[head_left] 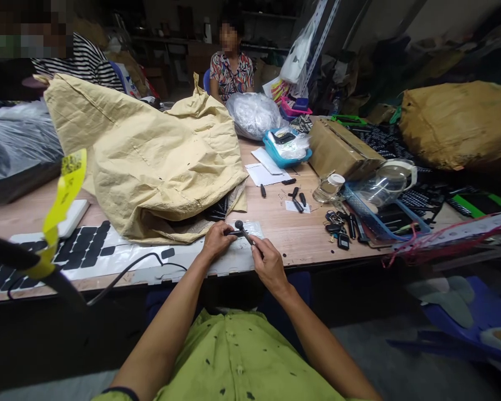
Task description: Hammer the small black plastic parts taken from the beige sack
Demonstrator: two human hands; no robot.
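Near the table's front edge, my left hand (217,239) is closed, its fingers pinching a small dark piece (234,233) whose kind I cannot make out. My right hand (269,263) is wrapped round a thin dark tool (245,234) with a round black end, slanting up and left toward the left hand's fingers. The tool's round end appears right beside the small piece; whether they touch I cannot tell. Under both hands lies a pale work sheet (223,262). A clear plastic packet (253,228) lies just behind the fingers.
A large beige sack (162,161) sits behind my left hand. To the right are black handles (296,200), key fobs (337,228), a glass jar (329,188), a blue tray (379,214) and a cardboard box (342,147). Black patches (81,242) lie left. Two people sit across the table.
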